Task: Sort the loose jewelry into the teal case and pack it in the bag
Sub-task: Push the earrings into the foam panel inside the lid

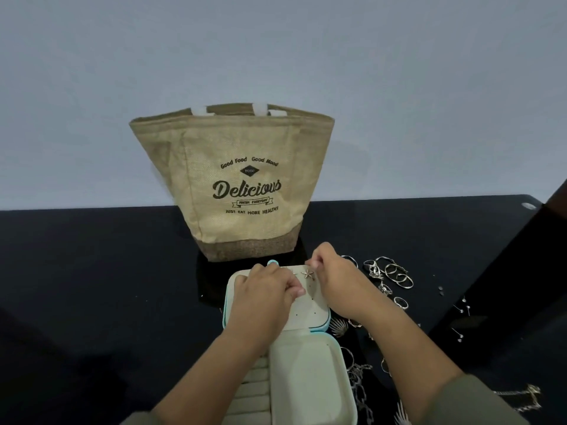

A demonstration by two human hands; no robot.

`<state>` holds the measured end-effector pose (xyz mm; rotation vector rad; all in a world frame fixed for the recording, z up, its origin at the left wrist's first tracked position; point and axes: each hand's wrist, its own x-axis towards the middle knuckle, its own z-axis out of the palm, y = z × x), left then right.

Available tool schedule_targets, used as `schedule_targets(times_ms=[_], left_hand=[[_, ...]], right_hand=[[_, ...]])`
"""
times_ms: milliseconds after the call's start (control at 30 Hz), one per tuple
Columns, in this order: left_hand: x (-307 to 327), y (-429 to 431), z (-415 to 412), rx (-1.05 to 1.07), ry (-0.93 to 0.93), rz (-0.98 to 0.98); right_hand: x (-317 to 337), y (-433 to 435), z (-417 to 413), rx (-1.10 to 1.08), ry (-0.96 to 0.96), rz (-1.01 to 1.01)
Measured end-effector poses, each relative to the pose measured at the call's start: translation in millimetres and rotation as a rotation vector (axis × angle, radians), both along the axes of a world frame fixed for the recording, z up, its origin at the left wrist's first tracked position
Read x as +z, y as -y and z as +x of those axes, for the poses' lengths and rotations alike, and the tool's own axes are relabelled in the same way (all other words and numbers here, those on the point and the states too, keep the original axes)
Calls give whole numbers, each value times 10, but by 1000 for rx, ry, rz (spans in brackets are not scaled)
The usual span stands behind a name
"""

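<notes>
Open teal case (325,326) on tabletop (92,271) before bag (233,179): left hand (267,289) grips the earring panel (310,305), right hand (334,277) pinches its top edge beside starfish earring (307,273).

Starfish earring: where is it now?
In the head view, the starfish earring sits on the cream panel of the open teal case, near its far edge, between the left hand and right hand, in front of the bag.

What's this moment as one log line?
left hand: holds earring panel | right hand: pinches panel edge by starfish earring | rings: loose on table | bag: upright behind case
</notes>
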<state>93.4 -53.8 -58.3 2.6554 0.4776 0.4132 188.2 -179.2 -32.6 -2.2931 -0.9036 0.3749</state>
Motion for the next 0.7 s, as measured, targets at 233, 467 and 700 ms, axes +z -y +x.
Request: schedule_targets(times_ms=[233,467,700], left_hand=[[-80,39,105,-5,155,177],[-90,105,153,0,190,551],[-45,183,139,48,170,620]], right_hand=[[58,53,-6,-32,-12,149],[57,101,-10,-35,-36,189],[42,124,6,-25,-26,208]])
